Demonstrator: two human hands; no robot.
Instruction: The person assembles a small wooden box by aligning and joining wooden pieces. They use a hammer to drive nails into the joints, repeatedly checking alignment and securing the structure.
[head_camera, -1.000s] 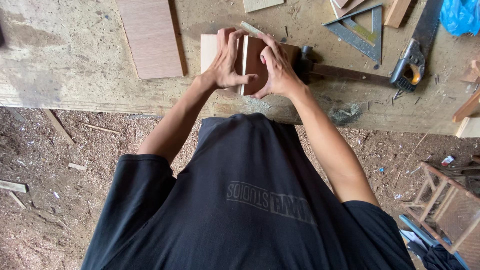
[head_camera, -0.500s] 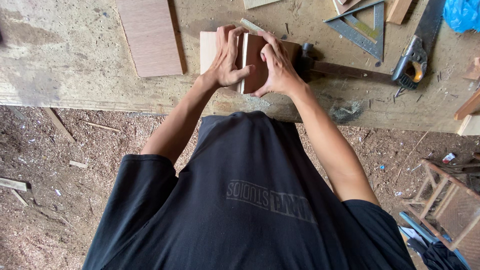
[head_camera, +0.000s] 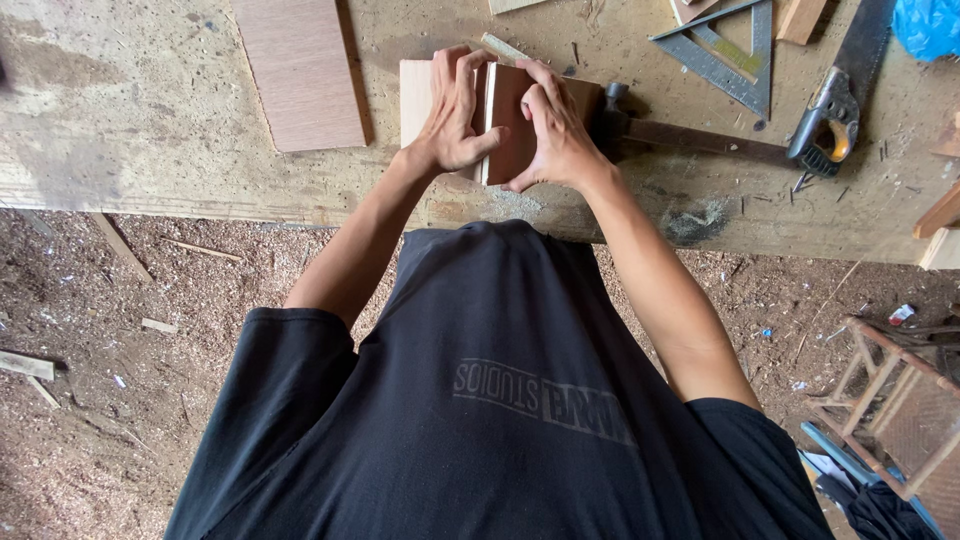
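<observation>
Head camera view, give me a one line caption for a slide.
Both hands, left hand and right hand, press small wood pieces together on a dusty workbench.

dusty workbench (head_camera: 150, 120); flat reddish board (head_camera: 300, 70) at left; metal triangular square (head_camera: 722, 50), handsaw (head_camera: 835, 100), hammer (head_camera: 690, 138) at right; blue bag (head_camera: 925, 25) in corner; sawdust floor (head_camera: 100, 380); wooden frame (head_camera: 890, 400).

Reddish-brown wood block (head_camera: 515, 120), pale board (head_camera: 417, 95), seemingly grey-green square (head_camera: 722, 45), black shirt (head_camera: 500, 400).
</observation>
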